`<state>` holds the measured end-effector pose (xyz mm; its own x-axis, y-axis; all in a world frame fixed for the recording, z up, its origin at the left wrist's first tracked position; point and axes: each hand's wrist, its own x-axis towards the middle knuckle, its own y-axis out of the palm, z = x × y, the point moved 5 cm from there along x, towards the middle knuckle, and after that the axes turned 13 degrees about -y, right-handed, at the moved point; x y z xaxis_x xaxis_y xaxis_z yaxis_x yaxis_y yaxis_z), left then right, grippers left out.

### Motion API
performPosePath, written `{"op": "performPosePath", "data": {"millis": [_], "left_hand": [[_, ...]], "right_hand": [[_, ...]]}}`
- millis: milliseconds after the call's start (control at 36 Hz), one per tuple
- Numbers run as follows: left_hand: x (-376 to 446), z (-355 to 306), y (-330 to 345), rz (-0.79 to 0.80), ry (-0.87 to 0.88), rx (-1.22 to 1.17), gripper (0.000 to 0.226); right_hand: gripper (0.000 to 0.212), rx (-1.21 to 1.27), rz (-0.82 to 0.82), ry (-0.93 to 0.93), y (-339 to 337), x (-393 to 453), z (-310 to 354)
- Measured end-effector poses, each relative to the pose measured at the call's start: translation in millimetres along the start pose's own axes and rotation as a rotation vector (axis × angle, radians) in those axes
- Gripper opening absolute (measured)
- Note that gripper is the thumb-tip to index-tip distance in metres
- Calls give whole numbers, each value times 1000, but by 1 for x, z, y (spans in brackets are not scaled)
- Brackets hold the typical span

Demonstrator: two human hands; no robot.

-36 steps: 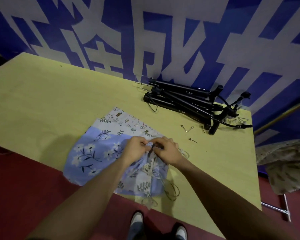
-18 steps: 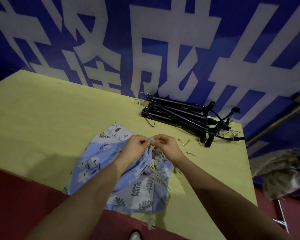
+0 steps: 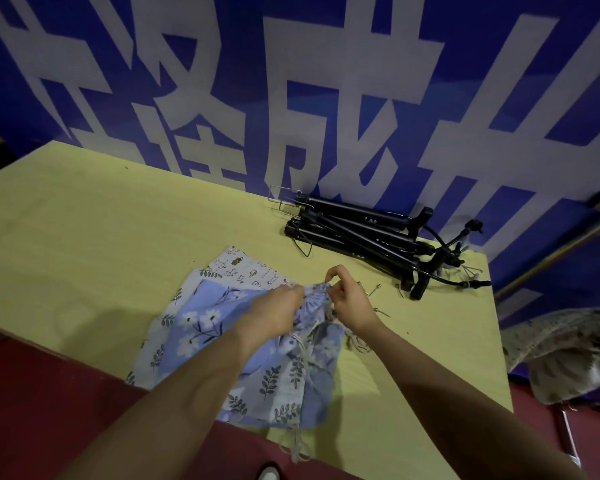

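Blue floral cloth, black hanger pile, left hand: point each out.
blue floral cloth (image 3: 194, 327), head view, flat flowered part near its left edge.
black hanger pile (image 3: 361, 233), head view, middle of the bars.
left hand (image 3: 274, 313), head view, back of the hand.

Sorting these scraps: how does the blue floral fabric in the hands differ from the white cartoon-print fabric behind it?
The blue floral fabric is bunched at its far edge, pinched by the left hand and right hand; the white cartoon-print fabric lies flat. The blue one lies on top; the white one is mostly covered. Both rest on the yellow table.
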<state>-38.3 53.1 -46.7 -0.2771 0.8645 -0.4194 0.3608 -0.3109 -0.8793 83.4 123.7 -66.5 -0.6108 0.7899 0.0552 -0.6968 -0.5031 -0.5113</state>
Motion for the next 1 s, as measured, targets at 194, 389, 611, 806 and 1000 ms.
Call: {"op": "performPosePath", "data": {"millis": [194, 389, 611, 806, 1000], "left_hand": [[3, -7, 0, -66, 56, -144, 36], [1, -16, -12, -95, -29, -264, 19], [2, -35, -11, -160, 83, 259, 42], [2, -46, -8, -92, 216, 375, 50], [19, -54, -32, -230, -1, 376, 52]], "right_hand": [[8, 93, -51, 51, -14, -4, -10], [21, 108, -33, 65, -12, 1, -15], [19, 96, -19, -2, -17, 5, -10], [23, 42, -72, -13, -30, 13, -20], [11, -39, -82, -77, -38, 22, -22]]}}
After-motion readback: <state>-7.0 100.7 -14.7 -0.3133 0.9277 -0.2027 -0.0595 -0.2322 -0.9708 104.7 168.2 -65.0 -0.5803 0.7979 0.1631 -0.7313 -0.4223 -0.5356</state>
